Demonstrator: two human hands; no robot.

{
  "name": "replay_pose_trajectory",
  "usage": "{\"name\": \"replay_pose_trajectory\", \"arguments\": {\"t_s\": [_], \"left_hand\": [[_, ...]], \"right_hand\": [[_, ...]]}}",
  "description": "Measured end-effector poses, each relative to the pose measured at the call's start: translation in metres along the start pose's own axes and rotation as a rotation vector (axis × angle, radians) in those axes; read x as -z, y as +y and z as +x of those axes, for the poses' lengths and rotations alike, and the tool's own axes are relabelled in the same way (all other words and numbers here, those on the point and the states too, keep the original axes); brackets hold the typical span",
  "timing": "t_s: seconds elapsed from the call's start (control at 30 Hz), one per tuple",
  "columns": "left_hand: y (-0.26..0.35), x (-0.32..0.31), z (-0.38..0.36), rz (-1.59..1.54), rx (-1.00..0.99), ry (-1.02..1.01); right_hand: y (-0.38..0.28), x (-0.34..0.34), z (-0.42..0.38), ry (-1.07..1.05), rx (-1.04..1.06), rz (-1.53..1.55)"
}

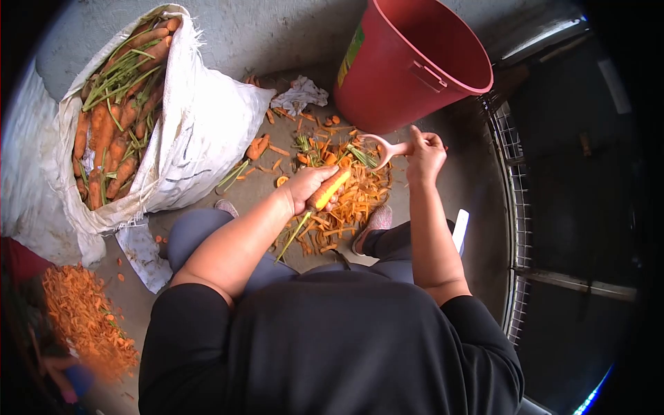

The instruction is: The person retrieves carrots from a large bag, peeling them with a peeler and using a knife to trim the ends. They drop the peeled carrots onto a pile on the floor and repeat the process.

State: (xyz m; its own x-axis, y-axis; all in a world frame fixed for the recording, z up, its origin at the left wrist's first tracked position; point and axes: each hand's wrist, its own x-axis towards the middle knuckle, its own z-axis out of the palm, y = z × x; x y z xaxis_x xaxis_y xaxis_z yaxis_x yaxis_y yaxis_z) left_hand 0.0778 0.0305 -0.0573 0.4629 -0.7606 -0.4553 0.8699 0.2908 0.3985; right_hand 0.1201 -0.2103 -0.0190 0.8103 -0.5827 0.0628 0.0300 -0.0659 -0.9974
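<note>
My left hand (309, 188) is wrapped round a carrot (330, 188), with its green stem hanging toward me. A bright strip along the carrot is peeled, while the rest keeps its darker skin. To the right, my right hand (425, 158) grips the handle of a pale pink peeler (389, 148). The peeler's head points left and is apart from the carrot. Beneath both hands, a heap of carrot peelings (360, 200) mixed with green stem pieces covers the floor between my feet.
A white sack (207, 131) full of unpeeled carrots (114, 131) leans at the left. Ahead stands a tall red bucket (387, 76). Another heap of peelings (90, 318) lies at the lower left, beside part of another person (59, 373). A wire rack (515, 180) borders the right.
</note>
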Motion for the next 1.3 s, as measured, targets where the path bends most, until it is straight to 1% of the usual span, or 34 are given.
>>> {"name": "replay_pose_trajectory", "arguments": {"t_s": [0.03,0.07,0.1,0.13,0.17,0.23,0.27,0.3,0.33,0.4,0.43,0.47,0.53,0.57,0.6,0.67,0.7,0.73,0.8,0.83,0.87,0.9,0.93,1.0,1.07,1.1,1.13,1.2,1.23,1.3], "left_hand": [[-0.001,0.001,0.003,-0.023,0.022,0.024],[-0.002,-0.001,0.001,0.063,-0.070,-0.017],[-0.002,-0.004,-0.004,0.154,-0.162,-0.057],[0.000,0.001,0.000,0.082,-0.098,-0.122],[0.002,0.006,0.004,0.014,-0.030,-0.181],[0.000,-0.005,0.001,0.039,-0.086,-0.067],[-0.001,-0.008,0.000,0.050,-0.116,-0.011],[0.001,-0.003,0.001,0.053,-0.014,-0.004],[0.000,-0.001,0.001,0.047,-0.013,-0.016],[-0.001,-0.001,0.003,0.034,-0.011,-0.042],[0.001,-0.003,0.001,0.029,0.008,-0.013],[0.002,-0.003,-0.001,0.012,-0.014,-0.018],[0.004,-0.003,-0.002,-0.022,-0.055,-0.028],[0.003,-0.003,0.000,0.066,-0.019,-0.001],[0.004,-0.003,0.001,0.041,-0.005,-0.025],[0.006,-0.003,0.001,-0.009,0.018,-0.071],[0.006,-0.003,0.001,-0.037,0.028,-0.094],[0.006,-0.002,0.001,-0.058,0.038,-0.108],[0.006,0.000,0.000,-0.099,0.060,-0.136],[0.005,-0.007,-0.002,-0.037,-0.004,-0.074],[0.005,-0.019,-0.008,0.027,-0.069,-0.012],[0.005,-0.025,-0.011,0.092,-0.135,0.049],[0.006,-0.017,-0.005,-0.076,-0.055,-0.124],[0.002,-0.010,0.000,-0.219,-0.022,-0.129],[-0.010,0.005,0.006,-0.076,-0.133,-0.035],[-0.007,0.000,0.003,-0.051,-0.095,0.001],[-0.007,-0.003,0.004,-0.053,-0.081,-0.029],[-0.006,-0.007,0.003,-0.059,-0.060,-0.082],[-0.005,-0.011,0.000,0.002,-0.086,-0.019],[-0.002,-0.008,0.000,0.009,-0.027,0.003]], "right_hand": [[-0.006,-0.009,-0.016,-0.088,-0.015,0.064],[-0.012,-0.019,-0.033,-0.174,-0.028,0.132],[-0.022,-0.028,-0.058,-0.252,-0.029,0.050],[-0.029,-0.033,-0.074,-0.328,-0.030,-0.031],[-0.028,-0.033,-0.072,-0.348,-0.055,-0.013],[-0.017,-0.032,-0.063,-0.393,-0.108,0.023],[-0.005,-0.029,-0.049,-0.288,-0.029,0.024],[-0.001,-0.020,-0.031,-0.227,-0.078,0.080],[-0.002,-0.013,-0.018,-0.168,-0.126,0.134],[-0.001,-0.007,-0.009,-0.102,-0.035,0.155],[-0.011,-0.010,-0.017,-0.125,-0.022,0.150],[-0.019,-0.015,-0.030,-0.155,-0.077,0.193],[-0.019,-0.022,-0.047,-0.276,-0.076,0.186],[-0.006,-0.019,-0.040,-0.271,-0.049,0.097],[0.001,-0.017,-0.031,-0.199,-0.045,0.109],[0.009,-0.008,-0.010,-0.038,0.011,0.020],[-0.001,-0.004,-0.006,-0.020,0.061,-0.048],[-0.009,-0.003,-0.005,-0.026,-0.016,0.079],[-0.022,-0.011,-0.018,-0.167,-0.038,0.096],[-0.026,-0.019,-0.033,-0.241,0.001,0.063],[-0.037,-0.027,-0.054,-0.324,-0.022,0.051],[-0.033,-0.032,-0.066,-0.398,0.029,-0.038],[-0.032,-0.037,-0.077,-0.431,0.019,0.025],[-0.029,-0.040,-0.077,-0.434,-0.010,-0.038],[-0.021,-0.039,-0.065,-0.408,-0.022,0.006],[-0.008,-0.035,-0.053,-0.401,-0.019,0.044],[-0.007,-0.035,-0.042,-0.291,0.020,0.021],[-0.009,-0.026,-0.017,-0.186,-0.105,0.167],[-0.007,-0.023,-0.008,-0.142,-0.042,0.102],[-0.008,-0.017,0.002,-0.035,0.046,0.003]]}}
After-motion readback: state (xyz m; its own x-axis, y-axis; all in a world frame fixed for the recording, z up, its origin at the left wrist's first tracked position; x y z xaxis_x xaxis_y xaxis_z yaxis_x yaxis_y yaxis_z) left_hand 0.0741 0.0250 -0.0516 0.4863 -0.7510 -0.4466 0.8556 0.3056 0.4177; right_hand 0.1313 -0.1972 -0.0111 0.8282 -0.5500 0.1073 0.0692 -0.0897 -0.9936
